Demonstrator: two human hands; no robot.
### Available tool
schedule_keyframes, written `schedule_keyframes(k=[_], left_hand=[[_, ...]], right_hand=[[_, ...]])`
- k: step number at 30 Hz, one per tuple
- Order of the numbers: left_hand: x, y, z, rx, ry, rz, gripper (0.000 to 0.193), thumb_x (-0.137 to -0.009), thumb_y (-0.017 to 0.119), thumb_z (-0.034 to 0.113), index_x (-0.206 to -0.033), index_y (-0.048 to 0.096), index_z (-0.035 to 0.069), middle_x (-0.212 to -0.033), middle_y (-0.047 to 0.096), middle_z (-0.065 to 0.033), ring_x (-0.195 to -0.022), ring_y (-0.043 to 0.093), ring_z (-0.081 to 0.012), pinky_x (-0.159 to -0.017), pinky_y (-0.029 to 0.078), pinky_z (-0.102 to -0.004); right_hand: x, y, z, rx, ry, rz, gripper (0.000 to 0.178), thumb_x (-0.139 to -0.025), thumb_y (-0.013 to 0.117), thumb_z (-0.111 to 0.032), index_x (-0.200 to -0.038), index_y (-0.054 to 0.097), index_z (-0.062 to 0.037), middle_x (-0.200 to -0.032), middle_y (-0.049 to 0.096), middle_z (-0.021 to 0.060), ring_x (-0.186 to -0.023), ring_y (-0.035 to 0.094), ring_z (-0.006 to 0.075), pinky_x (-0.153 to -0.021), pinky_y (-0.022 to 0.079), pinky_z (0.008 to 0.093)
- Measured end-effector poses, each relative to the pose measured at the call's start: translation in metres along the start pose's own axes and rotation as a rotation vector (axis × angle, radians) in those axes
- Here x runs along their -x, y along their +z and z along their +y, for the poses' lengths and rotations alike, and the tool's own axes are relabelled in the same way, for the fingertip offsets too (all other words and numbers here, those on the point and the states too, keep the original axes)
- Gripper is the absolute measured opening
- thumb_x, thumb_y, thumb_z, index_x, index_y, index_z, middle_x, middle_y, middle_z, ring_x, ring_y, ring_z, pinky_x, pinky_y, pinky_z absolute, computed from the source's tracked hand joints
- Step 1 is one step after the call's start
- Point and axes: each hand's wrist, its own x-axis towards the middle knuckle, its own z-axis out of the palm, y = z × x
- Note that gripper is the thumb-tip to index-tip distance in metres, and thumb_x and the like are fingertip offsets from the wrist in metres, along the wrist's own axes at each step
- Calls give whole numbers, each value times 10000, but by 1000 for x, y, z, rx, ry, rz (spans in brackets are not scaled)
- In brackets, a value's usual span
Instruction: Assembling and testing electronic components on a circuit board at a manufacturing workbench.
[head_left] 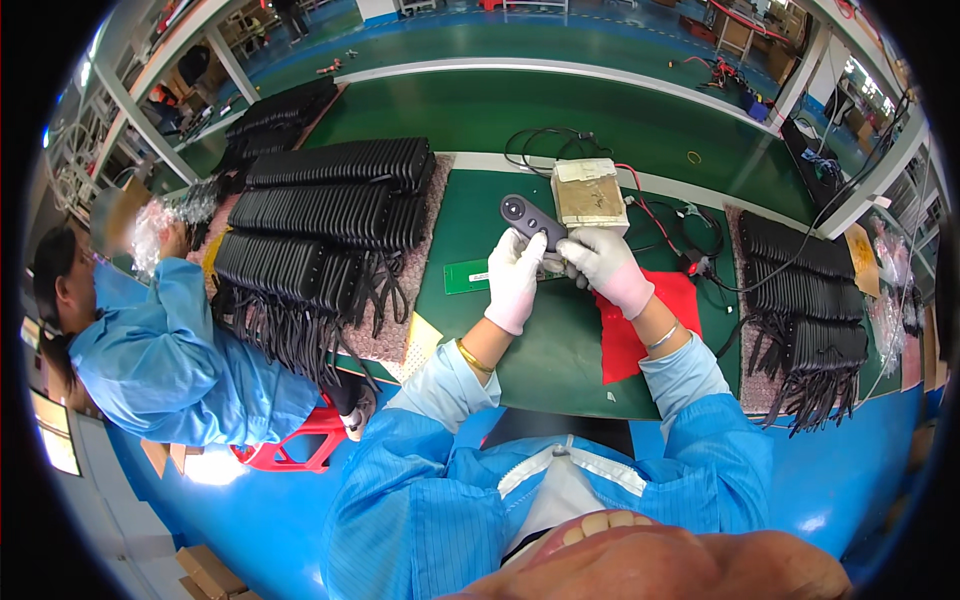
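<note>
Part of a worker's head (680,565) crosses the lower edge, below a blue jacket (430,520), as two white-gloved hands meet over a green work surface (530,365). The left hand (515,280) pinches the near end of a dark handheld device (534,222), thumb laid on its button face; the far end juts clear of the grip, up and to the left. The right hand (605,265) has its fingers drawn together at the device's near end; whether they clasp it cannot be told. Just beyond sits a worn, pale box (588,202); a red cloth (655,325) lies by the right wrist.
</note>
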Motion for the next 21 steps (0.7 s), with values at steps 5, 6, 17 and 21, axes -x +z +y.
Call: schedule_keyframes(k=[5, 6, 17, 21], left_hand=[[-2, -4, -2, 251, -122, -61, 158, -994, 525, 112, -1098, 546, -5, -960, 638, -113, -763, 624, -144, -674, 517, -238], [-2, -4, -3, 330, -159, -78, 165, -998, 525, 122, -1102, 546, -4, -963, 640, -115, -768, 627, -147, -676, 516, -238], [-3, -10, -11, 482, -225, -104, 200, -1005, 524, 145, -1126, 530, -14, -969, 641, -126, -806, 640, -162, -708, 518, -248], [1, -8, -11, 539, -238, -89, 197, -1013, 512, 138, -1144, 542, -6, -1014, 632, -109, -840, 636, -166, -713, 507, -241]], right_hand=[[-3, 3, 14, -127, -33, 10, 233, -904, 538, -233, -786, 600, -42, -612, 565, 45, -490, 479, 122, -464, 378, 233], [-4, 4, 17, -167, -47, 14, 234, -903, 538, -232, -780, 602, -44, -606, 563, 44, -489, 475, 121, -462, 374, 232], [-1, 16, 22, -379, -120, 117, 217, -903, 536, -176, -749, 608, -41, -599, 563, 45, -496, 467, 111, -464, 381, 233], [3, 19, 23, -429, -139, 134, 212, -906, 532, -169, -754, 610, -45, -599, 560, 39, -497, 465, 106, -465, 382, 228]])
